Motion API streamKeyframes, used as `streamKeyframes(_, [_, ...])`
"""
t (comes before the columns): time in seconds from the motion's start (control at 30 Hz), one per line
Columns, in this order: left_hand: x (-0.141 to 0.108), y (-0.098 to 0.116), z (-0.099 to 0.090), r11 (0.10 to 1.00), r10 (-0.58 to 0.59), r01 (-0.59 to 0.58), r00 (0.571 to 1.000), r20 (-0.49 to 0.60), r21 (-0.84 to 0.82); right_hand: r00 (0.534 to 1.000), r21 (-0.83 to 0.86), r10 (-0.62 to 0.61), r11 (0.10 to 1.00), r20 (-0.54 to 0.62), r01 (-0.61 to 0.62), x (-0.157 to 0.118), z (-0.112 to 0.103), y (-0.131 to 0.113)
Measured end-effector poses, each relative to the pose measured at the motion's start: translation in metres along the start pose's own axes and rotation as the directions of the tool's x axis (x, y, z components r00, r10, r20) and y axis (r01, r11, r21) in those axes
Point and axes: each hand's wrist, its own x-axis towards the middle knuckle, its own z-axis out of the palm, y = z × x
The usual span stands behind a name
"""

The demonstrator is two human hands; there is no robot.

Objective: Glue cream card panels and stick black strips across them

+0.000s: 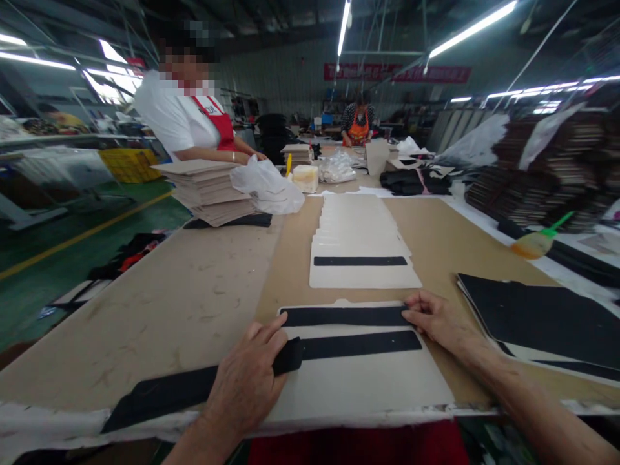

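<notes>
Black strip [345, 316] lines the board's [361, 386] far edge.

The only view came from a camera worn on the person's head, set above the near edge of the counter [217, 278] and facing forward and down across it. The hands [252, 368] were close to the lens, with the forearms [527, 394] entering from the bottom of the frame. The wide view also took in a co-worker [179, 123] farther off at the left, the ceiling lights [472, 30] along the top and a distant red banner [368, 72].
</notes>
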Motion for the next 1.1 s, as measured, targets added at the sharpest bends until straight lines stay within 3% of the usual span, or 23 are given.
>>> streamKeyframes(0.13, [-0.001, -0.002, 0.002, 1.000, 0.003, -0.003, 1.000, -0.013, 0.002, 0.999, -0.011, 0.017, 1.000, -0.049, -0.017, 0.000, 0.002, -0.003])
streamKeyframes(0.43, [0.001, -0.003, 0.003, 1.000, -0.007, 0.006, 1.000, 0.013, 0.007, 0.991, -0.236, -0.053, 0.972, -0.125, 0.022, 0.004, 0.005, -0.020])
streamKeyframes(0.83, [0.000, 0.000, 0.001, 1.000, -0.015, 0.015, 1.000, 0.002, 0.012, 0.997, -0.497, -0.022, 0.867, -0.072, -0.017, 0.007, 0.006, -0.030])
streamKeyframes(1.0, [0.004, 0.005, -0.010, 0.998, -0.065, 0.064, 0.996, 0.061, 0.018, 0.986, -0.622, -0.167, 0.773, -0.014, 0.122, 0.006, 0.009, -0.038])
streamKeyframes(1.1, [0.015, 0.014, -0.023, 0.996, -0.078, 0.071, 0.987, 0.142, 0.054, 0.978, -0.758, -0.197, 0.627, 0.067, 0.178, -0.004, 0.015, -0.056])
